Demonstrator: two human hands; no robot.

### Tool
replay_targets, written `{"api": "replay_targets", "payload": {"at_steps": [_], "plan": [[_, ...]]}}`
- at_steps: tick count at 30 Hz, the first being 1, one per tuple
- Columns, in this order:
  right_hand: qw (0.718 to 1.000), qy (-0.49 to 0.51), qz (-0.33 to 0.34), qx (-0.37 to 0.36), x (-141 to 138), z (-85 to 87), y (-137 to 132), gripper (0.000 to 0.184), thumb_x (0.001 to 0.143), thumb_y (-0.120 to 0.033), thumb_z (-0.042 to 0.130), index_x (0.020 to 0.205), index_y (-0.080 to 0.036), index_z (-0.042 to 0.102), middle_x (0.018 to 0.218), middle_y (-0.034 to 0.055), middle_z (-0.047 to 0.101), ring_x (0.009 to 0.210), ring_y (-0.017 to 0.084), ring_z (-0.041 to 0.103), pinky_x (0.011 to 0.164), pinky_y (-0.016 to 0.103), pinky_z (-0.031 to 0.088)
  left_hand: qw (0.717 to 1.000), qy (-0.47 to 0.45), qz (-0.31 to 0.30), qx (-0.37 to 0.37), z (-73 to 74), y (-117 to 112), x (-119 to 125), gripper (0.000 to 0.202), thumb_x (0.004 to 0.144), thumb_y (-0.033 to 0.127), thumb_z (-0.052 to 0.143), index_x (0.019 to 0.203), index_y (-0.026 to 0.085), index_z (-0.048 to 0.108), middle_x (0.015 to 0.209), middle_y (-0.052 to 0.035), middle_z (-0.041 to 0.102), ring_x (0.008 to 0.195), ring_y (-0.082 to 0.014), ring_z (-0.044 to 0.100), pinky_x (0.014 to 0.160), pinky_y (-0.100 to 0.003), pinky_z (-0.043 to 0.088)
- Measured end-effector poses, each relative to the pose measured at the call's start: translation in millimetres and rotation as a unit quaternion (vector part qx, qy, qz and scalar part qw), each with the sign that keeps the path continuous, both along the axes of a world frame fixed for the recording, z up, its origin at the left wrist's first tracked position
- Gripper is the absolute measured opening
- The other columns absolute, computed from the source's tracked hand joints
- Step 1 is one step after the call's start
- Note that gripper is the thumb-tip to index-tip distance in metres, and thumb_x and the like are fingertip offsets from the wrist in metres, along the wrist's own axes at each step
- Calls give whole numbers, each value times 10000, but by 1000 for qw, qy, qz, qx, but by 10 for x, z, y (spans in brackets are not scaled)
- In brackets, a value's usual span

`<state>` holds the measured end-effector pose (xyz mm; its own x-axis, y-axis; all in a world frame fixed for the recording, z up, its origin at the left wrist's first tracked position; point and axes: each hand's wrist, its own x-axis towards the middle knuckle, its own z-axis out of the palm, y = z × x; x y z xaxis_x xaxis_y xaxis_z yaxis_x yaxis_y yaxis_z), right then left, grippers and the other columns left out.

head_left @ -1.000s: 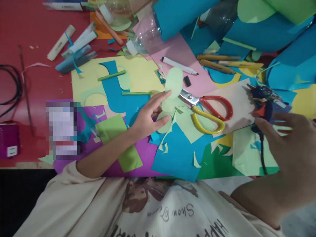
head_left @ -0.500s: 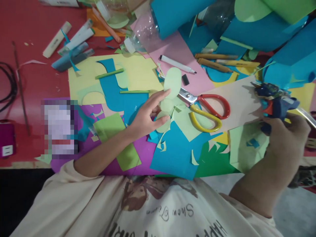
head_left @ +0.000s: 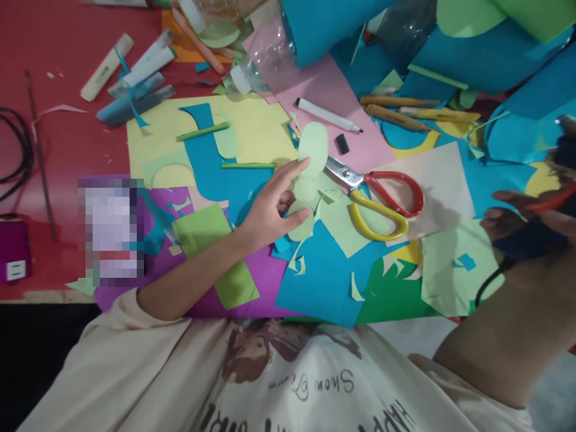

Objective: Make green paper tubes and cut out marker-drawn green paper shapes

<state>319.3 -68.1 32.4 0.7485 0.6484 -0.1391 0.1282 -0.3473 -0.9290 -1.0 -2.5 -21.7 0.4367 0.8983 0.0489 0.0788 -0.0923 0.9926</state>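
My left hand (head_left: 265,210) holds a pale green paper cutout (head_left: 314,144) made of rounded pieces in a column, its thumb and fingers at the left edge. Just right of it lie scissors (head_left: 346,173) with one red and one yellow handle, blades partly behind the cutout. At the right edge my right hand (head_left: 555,279) is wrapped round a dark blue glue gun (head_left: 531,241) with an orange-red part. Blur and the frame edge hide much of the gun. A black cord hangs below it.
Coloured paper sheets and scraps cover the table. A white marker (head_left: 328,115), a black cap (head_left: 342,144) and brown pens (head_left: 398,117) lie beyond the scissors. Plastic bottles (head_left: 265,57) and blue paper rolls (head_left: 333,27) stand at the back. A blurred-out object (head_left: 110,228) lies left.
My right hand has moved right and towards me with the glue gun, which now partly leaves the frame. My left hand keeps its hold on the cutout, nearly still.
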Motion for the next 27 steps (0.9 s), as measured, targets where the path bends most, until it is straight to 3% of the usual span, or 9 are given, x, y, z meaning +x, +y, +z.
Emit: {"api": "replay_targets", "payload": {"at_steps": [4, 7, 10, 14, 18, 22, 27], "plan": [[991, 116, 55, 28, -231, 98, 126, 110, 474, -172, 640, 517, -272, 630, 600, 48, 697, 482, 203, 614, 475, 394, 375, 999, -19, 18, -21, -7, 1, 9, 644, 776, 394, 690, 1374, 340, 459, 1459, -81, 407, 748, -129, 659, 592, -251, 526], [985, 129, 109, 38, -426, 157, 209, 197, 494, -94, 642, 516, -277, 573, 562, -6, 677, 404, 150, 559, 404, 323, 324, 999, -23, 31, -31, -28, 9, 6, 658, 770, 412, 696, 1377, 341, 455, 1394, -79, 472, 716, -121, 643, 583, -253, 520], [979, 121, 161, 42, -644, 167, 278, 124, 495, -123, 630, 503, -232, 569, 511, 18, 631, 323, 127, 473, 332, 284, 261, 998, -21, 38, -44, -49, 17, -5, 667, 764, 464, 707, 1371, 353, 454, 1266, -72, 562, 667, -115, 606, 536, -246, 489], [935, 229, 269, 15, -834, 112, 344, 70, 575, -187, 633, 632, -187, 675, 593, 39, 640, 403, 142, 536, 353, 290, 361, 996, -26, 46, -69, -65, 22, -15, 705, 750, 513, 718, 1380, 354, 442, 1081, -61, 624, 658, -139, 587, 536, -266, 474], [891, 274, 362, -11, -875, 27, 423, 58, 629, -231, 691, 635, -177, 671, 644, 45, 655, 462, 134, 566, 427, 287, 433, 996, -21, 51, -68, -70, 36, -10, 717, 743, 535, 714, 1380, 343, 445, 1017, -59, 626, 641, -135, 576, 526, -259, 460], [873, 244, 422, -26, -905, -82, 475, 147, 700, -311, 741, 681, -180, 677, 672, 39, 662, 529, 136, 588, 476, 274, 466, 998, -2, 47, -49, -68, 53, -7, 690, 764, 511, 702, 1382, 357, 435, 1216, -71, 566, 530, -47, 453, 440, -210, 380], [887, 205, 415, -1, -962, -166, 425, 185, 732, -327, 749, 670, -172, 668, 592, 5, 611, 477, 108, 537, 442, 250, 414, 1000, -2, 11, -16, -77, 41, -39, 598, 879, 354, 603, 1391, 527, 348, 1562, 15, 215, 520, 11, 268, 466, -202, 356]]}}
